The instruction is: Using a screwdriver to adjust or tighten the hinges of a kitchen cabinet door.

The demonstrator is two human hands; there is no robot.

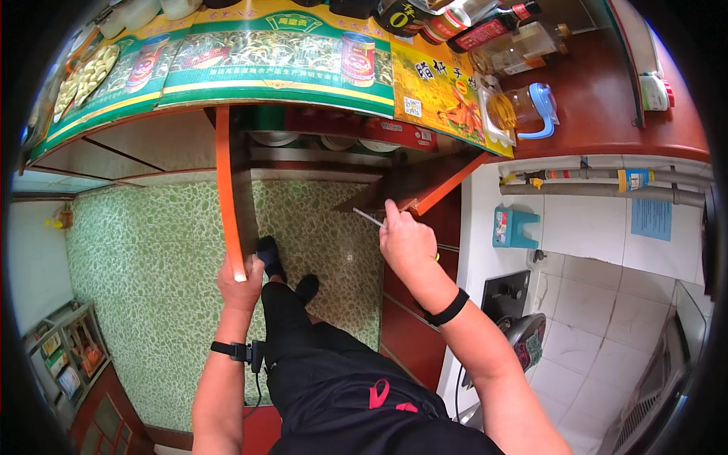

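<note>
My left hand grips the outer edge of an orange-edged cabinet door that stands swung out on the left. My right hand is at the corner of the right cabinet door, also swung out, with a thin pale stick-like tool in its fingers. The tool's exact kind cannot be told. Between the doors the cabinet shows a red box and several white dishes, partly hidden under the counter edge.
Above, the cardboard-covered counter holds bottles, a plate of pale pieces and a glass jug with a blue lid. A teal stool and a gas hob are at the right. My feet stand on green patterned floor.
</note>
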